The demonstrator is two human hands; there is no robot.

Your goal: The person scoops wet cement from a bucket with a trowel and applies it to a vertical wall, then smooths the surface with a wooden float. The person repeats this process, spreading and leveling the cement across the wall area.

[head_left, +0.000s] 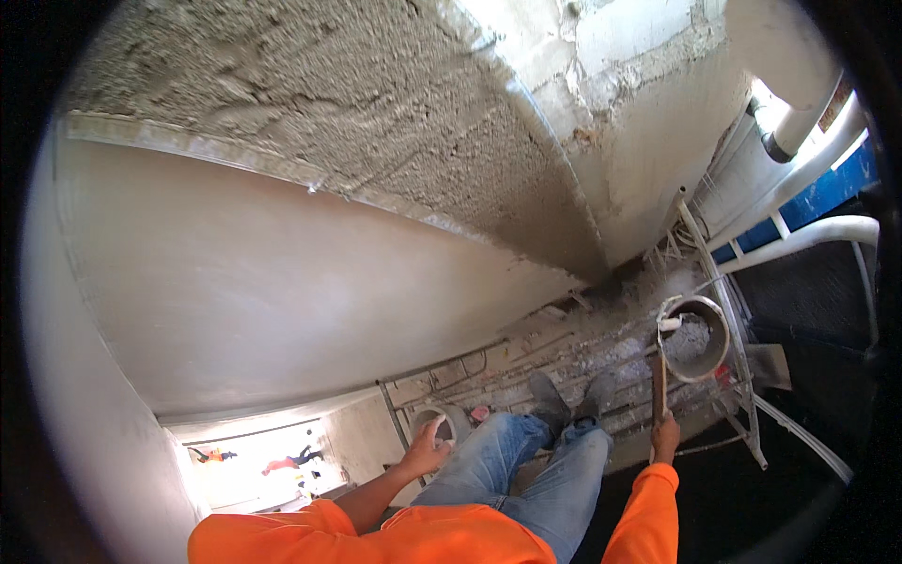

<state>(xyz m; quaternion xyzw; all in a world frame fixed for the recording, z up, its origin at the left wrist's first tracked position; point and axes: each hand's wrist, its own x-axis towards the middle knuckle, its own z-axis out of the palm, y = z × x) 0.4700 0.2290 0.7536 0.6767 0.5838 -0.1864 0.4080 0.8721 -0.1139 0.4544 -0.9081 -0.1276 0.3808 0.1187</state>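
My right hand (665, 438) is closed on the end of a narrow wooden-handled tool (659, 387). The tool's far end reaches the rim of a round bucket (722, 350), which holds lumpy grey mortar (691, 340). A white grip (670, 324) shows at that bucket's near-left rim. My left hand (427, 451) hangs beside my left knee with its fingers loosely stretched. It overlaps a smaller pale bucket (458, 422) in the picture, and whether it touches it I cannot tell. Fresh rough mortar (310, 85) covers the upper wall, above a smooth plastered face (282, 273).
Under my feet are scaffold planks (615, 362) strewn with grey debris. A metal frame (728, 301) stands on the right, near white pipes (799, 246) and a dark drop (752, 508). Through an opening (258, 465) at lower left, other people appear far below.
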